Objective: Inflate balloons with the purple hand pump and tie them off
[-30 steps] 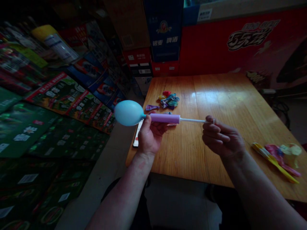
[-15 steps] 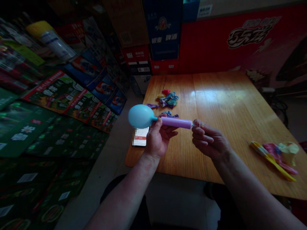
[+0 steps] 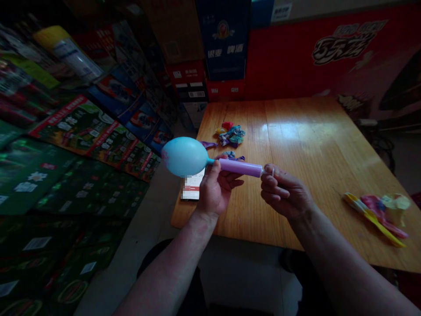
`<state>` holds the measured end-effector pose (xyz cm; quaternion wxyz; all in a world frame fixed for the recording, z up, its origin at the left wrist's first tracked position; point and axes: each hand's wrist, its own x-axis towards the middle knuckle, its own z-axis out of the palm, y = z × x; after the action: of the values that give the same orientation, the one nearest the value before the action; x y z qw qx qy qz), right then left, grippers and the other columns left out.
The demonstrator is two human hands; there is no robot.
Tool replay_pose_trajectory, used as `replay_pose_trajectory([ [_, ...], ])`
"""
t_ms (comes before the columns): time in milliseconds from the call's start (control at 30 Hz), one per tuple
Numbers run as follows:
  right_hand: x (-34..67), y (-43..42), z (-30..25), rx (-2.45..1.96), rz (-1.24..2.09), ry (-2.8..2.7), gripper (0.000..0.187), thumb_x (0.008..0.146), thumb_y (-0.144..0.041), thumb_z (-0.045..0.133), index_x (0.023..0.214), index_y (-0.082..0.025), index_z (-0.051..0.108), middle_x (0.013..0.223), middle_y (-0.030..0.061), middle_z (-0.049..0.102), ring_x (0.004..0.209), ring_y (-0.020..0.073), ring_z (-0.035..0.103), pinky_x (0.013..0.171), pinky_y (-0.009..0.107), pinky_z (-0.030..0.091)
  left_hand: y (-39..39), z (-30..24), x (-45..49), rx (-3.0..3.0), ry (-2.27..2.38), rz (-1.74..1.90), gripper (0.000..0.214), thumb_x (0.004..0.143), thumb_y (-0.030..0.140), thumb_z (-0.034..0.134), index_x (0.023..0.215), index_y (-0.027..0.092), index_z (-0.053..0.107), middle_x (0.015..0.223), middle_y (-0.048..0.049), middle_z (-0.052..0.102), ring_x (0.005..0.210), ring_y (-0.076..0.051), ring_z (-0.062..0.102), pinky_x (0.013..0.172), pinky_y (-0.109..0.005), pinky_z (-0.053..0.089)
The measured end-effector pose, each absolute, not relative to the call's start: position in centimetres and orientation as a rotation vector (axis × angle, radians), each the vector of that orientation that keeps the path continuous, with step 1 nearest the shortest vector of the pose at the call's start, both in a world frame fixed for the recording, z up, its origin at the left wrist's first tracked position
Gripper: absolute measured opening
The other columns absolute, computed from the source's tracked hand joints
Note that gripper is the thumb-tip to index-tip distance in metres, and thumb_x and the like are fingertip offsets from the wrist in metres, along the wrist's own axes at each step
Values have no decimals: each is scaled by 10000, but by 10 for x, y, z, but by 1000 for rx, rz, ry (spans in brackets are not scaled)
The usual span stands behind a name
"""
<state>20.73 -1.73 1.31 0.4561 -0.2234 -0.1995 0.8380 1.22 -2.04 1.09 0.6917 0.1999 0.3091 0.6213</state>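
My left hand [image 3: 215, 188] is wrapped round the front end of a purple hand pump [image 3: 240, 167], pinching the neck of a light blue balloon [image 3: 184, 156] that is partly blown up and sticks out to the left. My right hand [image 3: 284, 195] is closed on the pump's white handle [image 3: 271, 172], which is pushed fully into the barrel. Both hands hover over the near left part of the wooden table [image 3: 296, 145].
A pile of flat coloured balloons [image 3: 231, 135] lies on the table beyond the pump. A phone [image 3: 191, 188] rests at the table's left edge. More balloons and a yellow strip [image 3: 378, 210] lie at the right. Stacked printed boxes [image 3: 82, 127] fill the left side.
My right hand pushed the handle in, from fully drawn out to fully in. The blue balloon has grown larger.
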Motion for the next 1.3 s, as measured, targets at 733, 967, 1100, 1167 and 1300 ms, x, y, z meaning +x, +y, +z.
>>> replay_pose_trajectory([
  [733,216,-14,25,-586,2088,-470,78,865,-179,728,933,-188,690,676,-62,600,446,16,112,385,115,259,-17,13,-3,399,703,1392,365,1017,452,667,1260,180,678,1114,-144,815,899,-247,812,662,-274,622],
  [967,223,-17,33,-604,1970,-457,46,933,-174,637,918,-211,659,626,-92,484,437,27,37,359,125,162,-21,20,-6,477,725,1449,508,986,512,702,1396,222,630,1164,-137,806,942,-262,808,683,-300,638],
  [1100,203,-21,19,-559,2053,-559,80,907,-233,728,939,-196,665,656,-75,557,432,18,89,373,133,231,-23,11,3,468,718,1356,472,993,520,687,1347,211,651,1190,-150,800,980,-281,805,698,-314,641],
  [1167,197,-20,16,-549,2049,-526,75,919,-232,720,951,-199,661,670,-74,557,439,23,118,390,130,265,-22,9,4,484,696,1369,455,1007,507,673,1350,208,655,1181,-152,802,977,-277,806,713,-313,643],
  [1300,201,-16,17,-552,2046,-466,38,952,-226,680,956,-212,645,670,-83,505,447,32,134,409,116,280,-20,11,4,475,698,1377,450,1012,480,674,1371,209,650,1169,-148,806,978,-285,809,703,-311,645],
])
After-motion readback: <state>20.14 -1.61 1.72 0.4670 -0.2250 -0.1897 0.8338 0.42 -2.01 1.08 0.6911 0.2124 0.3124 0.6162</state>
